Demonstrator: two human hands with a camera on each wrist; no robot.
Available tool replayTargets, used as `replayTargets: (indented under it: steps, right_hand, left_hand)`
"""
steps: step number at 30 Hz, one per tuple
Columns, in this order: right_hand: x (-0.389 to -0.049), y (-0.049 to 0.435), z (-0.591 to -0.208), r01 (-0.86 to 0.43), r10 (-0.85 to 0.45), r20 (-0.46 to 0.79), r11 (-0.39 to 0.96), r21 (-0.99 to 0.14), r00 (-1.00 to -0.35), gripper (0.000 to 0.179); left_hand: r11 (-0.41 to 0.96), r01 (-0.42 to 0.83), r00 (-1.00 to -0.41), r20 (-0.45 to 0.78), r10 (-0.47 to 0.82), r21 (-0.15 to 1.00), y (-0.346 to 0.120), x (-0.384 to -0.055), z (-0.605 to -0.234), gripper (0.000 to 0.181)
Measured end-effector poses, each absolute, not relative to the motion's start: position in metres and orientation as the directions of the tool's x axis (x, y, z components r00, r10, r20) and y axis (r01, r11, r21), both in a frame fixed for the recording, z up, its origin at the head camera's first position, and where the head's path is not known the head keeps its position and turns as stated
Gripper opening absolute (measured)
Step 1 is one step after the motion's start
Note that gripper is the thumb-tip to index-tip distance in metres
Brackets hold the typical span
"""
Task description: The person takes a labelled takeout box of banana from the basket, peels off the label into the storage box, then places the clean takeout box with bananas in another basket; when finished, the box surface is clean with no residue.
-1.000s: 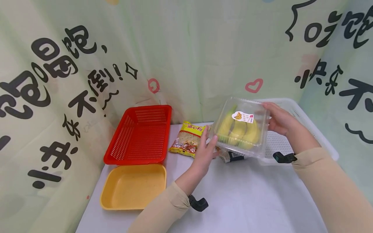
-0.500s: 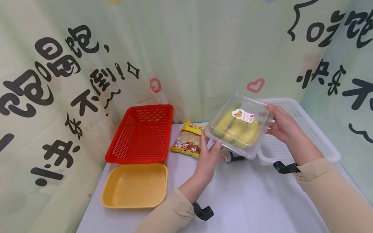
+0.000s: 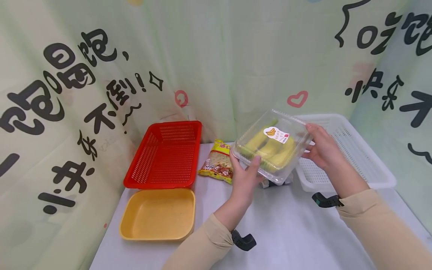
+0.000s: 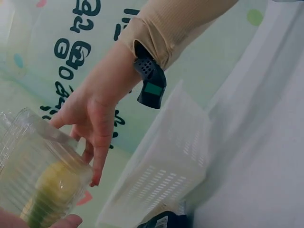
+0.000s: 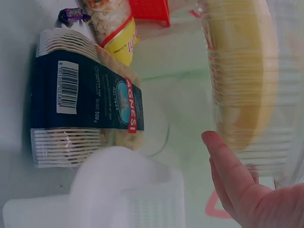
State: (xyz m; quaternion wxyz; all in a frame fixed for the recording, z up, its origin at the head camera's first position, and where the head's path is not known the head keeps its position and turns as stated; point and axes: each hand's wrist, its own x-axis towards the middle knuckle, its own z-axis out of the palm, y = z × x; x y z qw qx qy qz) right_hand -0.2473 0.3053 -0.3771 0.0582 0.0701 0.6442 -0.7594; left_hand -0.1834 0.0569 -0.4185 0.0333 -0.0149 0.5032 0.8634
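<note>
A clear plastic box of bananas (image 3: 258, 140) with a white label is held up, tilted, between both hands. My left hand (image 3: 243, 182) grips its near left corner, thumb along the front side. My right hand (image 3: 324, 148) holds the opposite right side, thumb on top and fingers beneath; the right wrist view shows those fingers (image 5: 228, 164) against the box's ribbed wall. Behind and below the box lies a dark AGNESI pasta bag (image 5: 85, 95), mostly hidden in the head view. To the left of it is a yellow-topped pasta bag (image 3: 217, 165), partly covered by the box and left hand.
On the left, a red perforated basket (image 3: 165, 157) stands behind a yellow tray (image 3: 158, 215). A white perforated basket (image 3: 357, 157) sits at the right behind my right forearm. A small purple wrapped candy (image 5: 72, 16) lies near the pasta bags. A printed curtain (image 3: 209, 67) encloses the table.
The box has shifted a little left and turned so its near right corner points more toward me. Both hands have moved with it, keeping their hold. It covers more of the yellow-topped bag.
</note>
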Motion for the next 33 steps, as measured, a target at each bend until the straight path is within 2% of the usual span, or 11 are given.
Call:
replayTargets:
  steps: [13, 21, 28, 33]
  right_hand:
    - [-0.242, 0.301, -0.385, 0.168, 0.042, -0.174, -0.113, -0.979, -0.984, 0.068]
    - [-0.244, 0.298, -0.391, 0.155, 0.031, -0.154, 0.007, -0.988, -0.988, 0.067]
    - [-0.245, 0.3, -0.391, 0.134, -0.04, -0.143, 0.165, -0.977, -0.989, 0.071]
    - [-0.251, 0.303, -0.386, 0.113, -0.13, -0.142, 0.206, -0.972, -0.981, 0.067]
  left_hand:
    - [-0.498, -0.096, -0.995, -0.097, 0.023, 0.862, 0.058, -0.189, -0.42, 0.097]
    - [-0.459, -0.158, -0.981, -0.19, -0.024, 0.874, 0.052, -0.193, -0.422, 0.097]
    - [-0.462, -0.171, -0.98, -0.198, -0.011, 0.87, 0.04, -0.199, -0.427, 0.096]
    - [-0.481, -0.185, -0.98, -0.197, 0.027, 0.857, 0.027, -0.2, -0.426, 0.094]
